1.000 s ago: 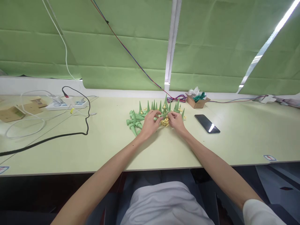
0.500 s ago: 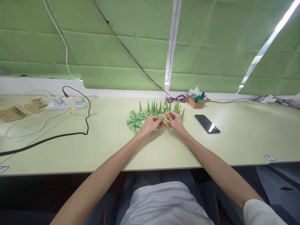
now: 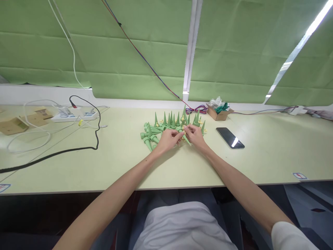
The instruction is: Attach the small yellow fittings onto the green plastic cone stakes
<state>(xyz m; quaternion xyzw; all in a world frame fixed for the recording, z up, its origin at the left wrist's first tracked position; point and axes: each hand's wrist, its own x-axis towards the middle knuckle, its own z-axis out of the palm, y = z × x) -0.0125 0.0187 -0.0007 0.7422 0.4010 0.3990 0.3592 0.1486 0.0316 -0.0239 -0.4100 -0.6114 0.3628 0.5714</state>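
Several green cones stand upright in a cluster (image 3: 169,121) on the pale table, and more lie on their sides at its left. Small yellow pieces sit on or beside some cones. My left hand (image 3: 170,138) is closed on a green cone (image 3: 186,140), whose tip points down and to the right. Close beside it, my right hand (image 3: 194,133) pinches a small yellow piece (image 3: 184,128) at the base of that same cone. Fingers partly cover where the two pieces meet.
A black phone (image 3: 230,138) lies right of the hands. Behind stand a small cardboard box (image 3: 219,114) with wrapping and green material, and coiled wires (image 3: 200,109). At the left are a power strip (image 3: 75,116), cables and cardboard pieces (image 3: 13,126).
The held cone has turned so its tip points more steeply down toward me. Both hands have shifted only slightly, the left a little to the right.
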